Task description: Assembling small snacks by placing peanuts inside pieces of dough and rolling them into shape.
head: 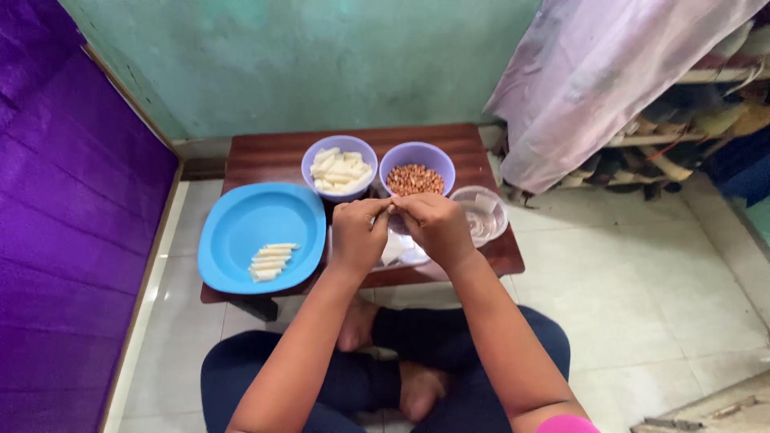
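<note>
We look down at a low table (273, 152) of dark wood, and our two hands meet above its middle. Our left hand (358, 235) and our right hand (435, 228) have the fingertips pressed together around a small piece (391, 209). It is almost fully hidden between them, so we cannot tell what it is; the fingers of both hands are closed in a tight pinch on it. The piece is held in the air just in front of the two purple bowls. The left bowl (339, 166) holds pale white sticks, and the right bowl (417, 170) holds brown peanuts. Just beside the right bowl, near our right hand, stands a clear tub (481, 213) with something pale inside. On the left side of the table lies a blue plate (261, 235), and on it a short row of white sticks (270, 261) lies side by side. Under our hands we see a white sheet (395, 250), partly covered by the wrists. Below the table our crossed legs in dark trousers rest on the tiled floor (666, 297). A purple cloth (72, 232) hangs at the left.
</note>
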